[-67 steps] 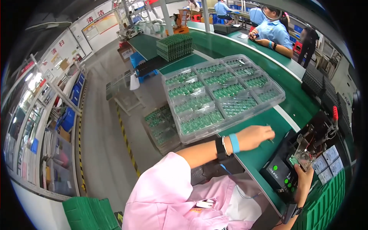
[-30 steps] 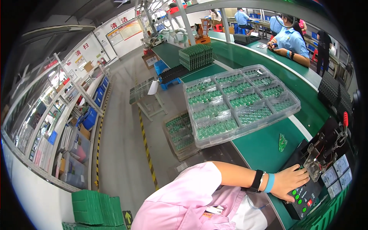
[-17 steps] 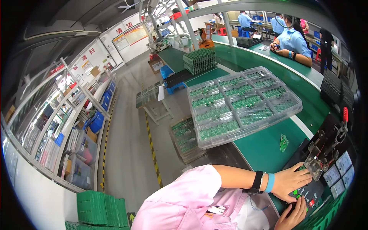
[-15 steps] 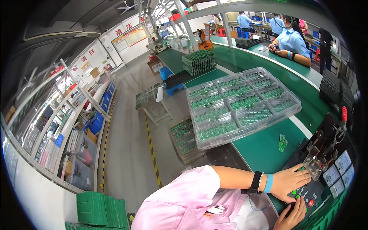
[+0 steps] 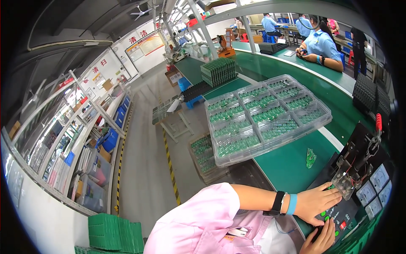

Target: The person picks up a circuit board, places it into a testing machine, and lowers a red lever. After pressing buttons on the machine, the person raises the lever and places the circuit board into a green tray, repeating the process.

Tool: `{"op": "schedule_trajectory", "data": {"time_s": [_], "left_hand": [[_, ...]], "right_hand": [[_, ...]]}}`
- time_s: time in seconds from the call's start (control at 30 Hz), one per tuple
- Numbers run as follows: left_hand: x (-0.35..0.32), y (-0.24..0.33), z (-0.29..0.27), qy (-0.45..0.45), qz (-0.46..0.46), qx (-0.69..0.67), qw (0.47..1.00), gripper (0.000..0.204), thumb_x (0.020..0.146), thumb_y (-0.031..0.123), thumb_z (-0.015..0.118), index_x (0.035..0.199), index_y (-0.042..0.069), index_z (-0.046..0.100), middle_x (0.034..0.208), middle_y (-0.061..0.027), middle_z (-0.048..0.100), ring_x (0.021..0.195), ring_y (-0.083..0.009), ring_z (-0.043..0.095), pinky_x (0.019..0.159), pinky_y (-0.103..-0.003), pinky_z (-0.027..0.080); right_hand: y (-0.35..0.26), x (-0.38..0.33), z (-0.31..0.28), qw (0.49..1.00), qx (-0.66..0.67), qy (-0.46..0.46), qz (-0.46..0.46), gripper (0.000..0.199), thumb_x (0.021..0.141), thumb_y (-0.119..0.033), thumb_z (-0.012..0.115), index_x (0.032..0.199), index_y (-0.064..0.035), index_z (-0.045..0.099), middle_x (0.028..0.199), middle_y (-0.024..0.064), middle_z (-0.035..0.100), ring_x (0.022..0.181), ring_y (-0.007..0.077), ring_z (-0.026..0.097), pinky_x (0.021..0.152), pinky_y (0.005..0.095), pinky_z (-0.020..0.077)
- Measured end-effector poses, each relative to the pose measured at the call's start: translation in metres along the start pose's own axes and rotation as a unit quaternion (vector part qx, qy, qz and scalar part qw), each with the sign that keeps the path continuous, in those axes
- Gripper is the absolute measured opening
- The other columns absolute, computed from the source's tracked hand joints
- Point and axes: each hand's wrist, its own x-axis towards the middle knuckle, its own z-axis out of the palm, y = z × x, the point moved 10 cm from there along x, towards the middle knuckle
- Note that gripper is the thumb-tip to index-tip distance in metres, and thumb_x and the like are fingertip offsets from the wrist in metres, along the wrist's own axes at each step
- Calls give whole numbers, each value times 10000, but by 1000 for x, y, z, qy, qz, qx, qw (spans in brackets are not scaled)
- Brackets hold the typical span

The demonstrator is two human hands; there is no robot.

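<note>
My left hand (image 5: 318, 203), with a black watch and a blue band at the wrist, lies with fingers stretched over the black control panel of a test fixture (image 5: 351, 211). Its fingertips reach a small green circuit board (image 5: 331, 186) beneath the fixture's clear plastic block (image 5: 343, 184). Below it, my right hand (image 5: 320, 239) rests on the panel near the green buttons, fingers extended. A red-handled toggle clamp (image 5: 378, 122) rises above the block. Several dial meters (image 5: 377, 178) sit to the right. A loose green circuit board (image 5: 311, 158) lies on the green bench top.
A clear compartment tray (image 5: 270, 146) full of green boards stands left of the fixture, overhanging the bench edge. Another tray of boards (image 5: 203, 154) is lower down. Black racks (image 5: 371, 95) stand at the far right. A co-worker (image 5: 321, 46) sits across the conveyor (image 5: 292, 70).
The view has tilted slightly, so the background shifts a little. Both hands stay at nearly the same spots on the panel.
</note>
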Motion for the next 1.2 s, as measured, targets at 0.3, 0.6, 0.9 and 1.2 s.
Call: {"op": "schedule_trajectory", "data": {"time_s": [0.3,0.6,0.9,1.2], "left_hand": [[7,0,-2,14,13,12,1000,886,760,511,634,1349,-114,416,1394,-239,449,1336,-370,399,1141,-544,201],[-14,33,-48,29,-57,27,998,801,786,442,678,1330,-97,443,1393,-253,443,1326,-380,410,1120,-544,237],[124,28,-166,290,52,135,946,686,789,383,666,1258,-70,451,1381,-409,319,1317,-501,339,1053,-636,262],[172,-43,-151,162,-151,-179,959,635,796,355,629,1194,-127,518,1279,-381,452,1119,-499,490,1022,-505,377]], "right_hand": [[6,-5,3,999,-28,20,5,279,915,-125,619,1162,-4,665,1217,154,647,1119,330,610,933,419,456],[-1,-9,4,1000,-17,1,4,292,951,-163,565,1180,-8,659,1228,158,644,1124,317,609,943,422,447],[-2,-8,3,1000,-23,21,0,293,950,-155,544,1185,-23,659,1242,149,634,1118,322,609,933,428,448],[-3,-9,4,999,-29,17,11,292,922,-142,580,1176,-22,660,1237,140,639,1111,325,611,934,433,445]]}}
